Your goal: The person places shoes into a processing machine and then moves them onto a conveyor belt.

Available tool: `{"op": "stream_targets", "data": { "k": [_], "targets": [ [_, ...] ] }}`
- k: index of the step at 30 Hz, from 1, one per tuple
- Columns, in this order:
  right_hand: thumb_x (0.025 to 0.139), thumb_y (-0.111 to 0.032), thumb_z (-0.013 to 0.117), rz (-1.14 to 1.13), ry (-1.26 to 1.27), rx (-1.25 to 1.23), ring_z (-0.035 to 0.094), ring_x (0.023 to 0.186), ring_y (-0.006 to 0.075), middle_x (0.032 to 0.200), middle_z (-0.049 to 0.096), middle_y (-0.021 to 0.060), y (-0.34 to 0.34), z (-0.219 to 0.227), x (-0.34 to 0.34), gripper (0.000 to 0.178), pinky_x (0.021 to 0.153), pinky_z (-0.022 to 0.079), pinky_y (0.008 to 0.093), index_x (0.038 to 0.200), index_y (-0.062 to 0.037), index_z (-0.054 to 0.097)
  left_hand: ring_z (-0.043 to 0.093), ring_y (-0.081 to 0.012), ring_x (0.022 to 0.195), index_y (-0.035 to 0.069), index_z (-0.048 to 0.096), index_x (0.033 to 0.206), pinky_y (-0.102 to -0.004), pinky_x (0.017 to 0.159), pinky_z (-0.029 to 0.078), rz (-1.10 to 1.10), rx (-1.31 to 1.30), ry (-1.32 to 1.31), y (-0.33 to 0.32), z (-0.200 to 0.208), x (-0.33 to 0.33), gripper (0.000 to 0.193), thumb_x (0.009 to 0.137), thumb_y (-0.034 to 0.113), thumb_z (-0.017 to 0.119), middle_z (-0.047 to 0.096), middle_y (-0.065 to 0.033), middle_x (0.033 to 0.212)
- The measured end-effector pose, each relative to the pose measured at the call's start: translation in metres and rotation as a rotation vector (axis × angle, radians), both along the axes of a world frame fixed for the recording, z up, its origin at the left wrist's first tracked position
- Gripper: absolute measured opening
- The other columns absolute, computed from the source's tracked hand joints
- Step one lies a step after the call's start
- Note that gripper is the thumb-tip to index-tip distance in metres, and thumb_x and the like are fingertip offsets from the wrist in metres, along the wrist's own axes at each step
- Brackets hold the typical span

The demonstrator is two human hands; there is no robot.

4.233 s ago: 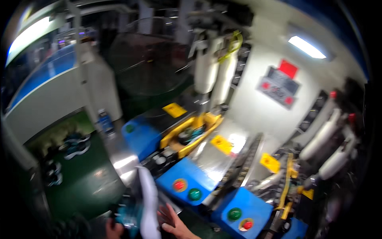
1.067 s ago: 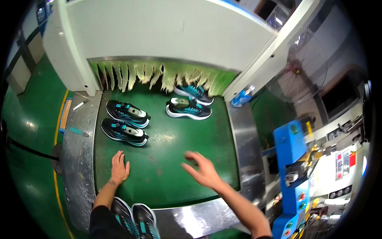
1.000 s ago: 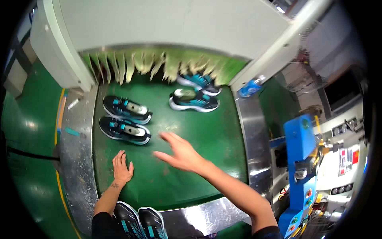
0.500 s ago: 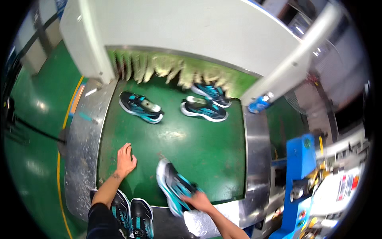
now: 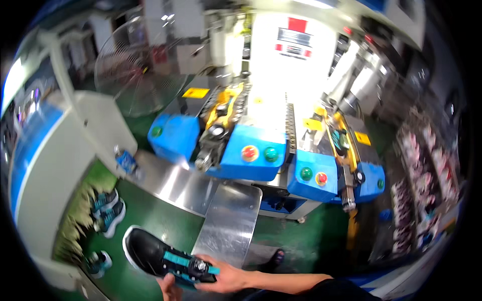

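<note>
A black sneaker (image 5: pixel 146 252) with turquoise lacing bands and a white sole is held low in front of me, its toe pointing to the upper left. My right hand (image 5: pixel 224 276) grips it around the ankle end, beside a round dial on the tongue. At the shoe's near side, my left hand (image 5: pixel 169 288) has its fingers against the edge; the lower picture edge cuts off the rest of this hand. Similar sneakers (image 5: pixel 111 216) rest on the green surface at the left, near a fringed opening, and another sneaker (image 5: pixel 98 263) lies nearer to me.
Ahead stands a machine with blue housings (image 5: pixel 253 153), red and green buttons and yellow-edged fixtures. A metal plate (image 5: pixel 228 223) juts toward me. A blue-labelled bottle (image 5: pixel 126 161) stands on the metal ledge. Back left is a large fan (image 5: pixel 143 70); at right, a rack of shoes (image 5: pixel 409 200).
My view has swung right, from the green surface to the machine. The sneaker in my right hand has been lifted, and my left hand, earlier apart from it, now touches it.
</note>
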State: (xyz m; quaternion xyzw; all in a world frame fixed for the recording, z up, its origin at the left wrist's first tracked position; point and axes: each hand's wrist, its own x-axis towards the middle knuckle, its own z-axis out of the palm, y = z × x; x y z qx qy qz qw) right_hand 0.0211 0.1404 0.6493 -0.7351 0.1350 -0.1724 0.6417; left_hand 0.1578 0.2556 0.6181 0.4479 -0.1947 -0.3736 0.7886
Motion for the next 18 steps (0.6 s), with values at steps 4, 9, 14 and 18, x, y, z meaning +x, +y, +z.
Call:
{"op": "stream_targets", "data": {
  "k": [4,9,14,18],
  "targets": [
    [0.079,-0.021,0.07,-0.078,-0.1,-0.11,0.053,0.111,0.0262,0.122,0.053,0.0167,-0.029,0.01,-0.069,0.072,0.097,0.041,0.0353,0.136,-0.0007,0.031,0.038,-0.0264,0.126,0.005,0.017,0.142,-0.0396,0.103,0.033,-0.16,0.075,0.019,-0.039,0.019,-0.051,0.096,0.065,0.017,0.073,0.032,-0.0154,0.14],
    [0.074,-0.021,0.074,-0.055,-0.011,-0.15,0.049,0.117,0.0293,0.125,0.05,0.0196,-0.072,0.019,-0.137,0.086,0.1,0.038,0.0357,0.141,-0.0018,0.023,0.042,-0.0259,0.122,0.005,0.022,0.14,-0.0393,0.102,0.035,-0.282,0.122,0.117,-0.091,0.027,-0.104,0.093,0.064,0.017,0.075,0.037,-0.0144,0.136],
    [0.074,-0.023,0.074,-0.038,-0.05,-0.171,0.048,0.117,0.0297,0.123,0.052,0.0182,-0.097,0.004,-0.14,0.084,0.104,0.033,0.0352,0.139,0.0004,0.026,0.046,-0.0253,0.119,0.004,0.027,0.138,-0.0391,0.101,0.036,-0.339,0.131,0.122,-0.134,0.033,-0.121,0.09,0.064,0.018,0.076,0.042,-0.0135,0.133],
    [0.076,-0.026,0.071,-0.031,-0.087,-0.365,0.048,0.117,0.0304,0.121,0.053,0.0181,-0.122,-0.005,-0.119,0.084,0.104,0.033,0.0366,0.14,0.0012,0.023,0.048,-0.0248,0.116,0.003,0.032,0.136,-0.0389,0.1,0.038,-0.308,0.109,0.125,-0.145,0.029,-0.103,0.087,0.063,0.018,0.078,0.046,-0.0127,0.13]
  ]
}}
